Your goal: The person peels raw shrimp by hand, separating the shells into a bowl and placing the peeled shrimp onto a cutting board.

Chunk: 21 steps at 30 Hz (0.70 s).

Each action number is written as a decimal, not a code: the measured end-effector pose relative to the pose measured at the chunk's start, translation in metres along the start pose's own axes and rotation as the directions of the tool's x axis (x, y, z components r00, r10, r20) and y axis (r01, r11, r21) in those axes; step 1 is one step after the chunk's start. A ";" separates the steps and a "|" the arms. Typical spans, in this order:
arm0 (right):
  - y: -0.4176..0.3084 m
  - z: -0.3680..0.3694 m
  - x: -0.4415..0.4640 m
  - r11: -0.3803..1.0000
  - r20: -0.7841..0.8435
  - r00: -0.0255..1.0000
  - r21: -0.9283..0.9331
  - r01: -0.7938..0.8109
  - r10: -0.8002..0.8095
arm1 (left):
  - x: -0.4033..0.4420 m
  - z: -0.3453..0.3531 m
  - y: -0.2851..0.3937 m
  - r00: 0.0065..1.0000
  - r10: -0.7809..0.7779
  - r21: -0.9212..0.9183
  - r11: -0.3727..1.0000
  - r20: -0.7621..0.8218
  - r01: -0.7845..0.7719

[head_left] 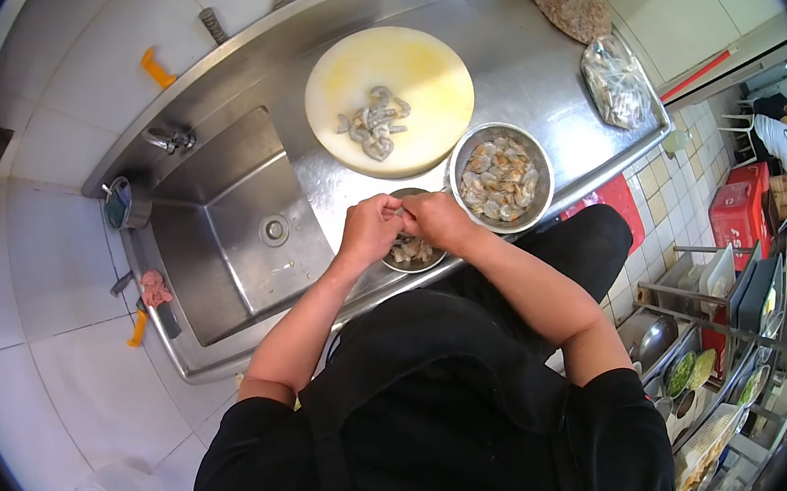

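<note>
My left hand (373, 229) and my right hand (439, 221) meet with fingers pinched together above a small metal bowl (435, 260). What they hold between the fingertips is too small and covered to make out. Greyish shrimp pieces or shells (409, 250) lie in that bowl, partly hidden by my hands. Just right of my right hand, a larger metal bowl (550, 176) holds many orange-grey shrimp (500, 180). Beyond my hands, a small pile of grey peeled shrimp (375, 123) rests on a thick round white cutting board (432, 69).
A steel sink basin (241, 252) with a faucet (170, 140) is on the left. Two filled plastic bags (570, 6) (616, 83) lie at the counter's right end. Shelves with food containers (685, 373) and a red crate (740, 209) stand to the right.
</note>
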State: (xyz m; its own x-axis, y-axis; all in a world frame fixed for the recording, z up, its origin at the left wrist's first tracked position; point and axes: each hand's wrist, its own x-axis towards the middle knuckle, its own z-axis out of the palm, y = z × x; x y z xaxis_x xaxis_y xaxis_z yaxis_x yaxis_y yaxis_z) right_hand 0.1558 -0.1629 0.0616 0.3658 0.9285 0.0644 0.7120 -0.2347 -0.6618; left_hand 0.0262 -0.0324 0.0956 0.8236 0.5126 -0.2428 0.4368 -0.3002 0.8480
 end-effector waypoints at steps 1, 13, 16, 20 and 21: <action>0.000 -0.001 0.000 0.998 -0.033 0.999 0.044 0.045 -0.043 | -0.001 0.000 0.000 1.000 -0.011 0.026 1.000 -0.010 0.012; -0.008 0.003 -0.001 0.941 0.055 0.991 0.311 -0.134 0.123 | 0.009 -0.008 -0.030 0.995 -0.100 -0.260 0.961 0.008 0.099; -0.009 -0.002 0.000 0.960 0.037 0.996 0.265 -0.092 0.085 | 0.005 -0.011 -0.020 0.998 -0.058 -0.192 0.980 0.012 0.059; -0.013 -0.011 0.000 0.937 0.081 0.988 0.316 -0.147 0.128 | 0.010 -0.010 -0.032 0.999 -0.030 -0.233 0.972 0.019 0.033; -0.011 -0.009 0.000 0.938 0.082 0.988 0.315 -0.147 0.127 | 0.012 -0.013 -0.029 0.999 -0.030 -0.234 0.972 0.018 0.033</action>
State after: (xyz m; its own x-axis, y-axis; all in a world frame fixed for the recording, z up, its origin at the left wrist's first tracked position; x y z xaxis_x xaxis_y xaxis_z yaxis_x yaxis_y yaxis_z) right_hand 0.1530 -0.1627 0.0757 0.4031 0.9115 -0.0819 0.4249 -0.2657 -0.8654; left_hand 0.0181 -0.0070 0.0743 0.8164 0.5068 -0.2767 0.3672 -0.0860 0.9262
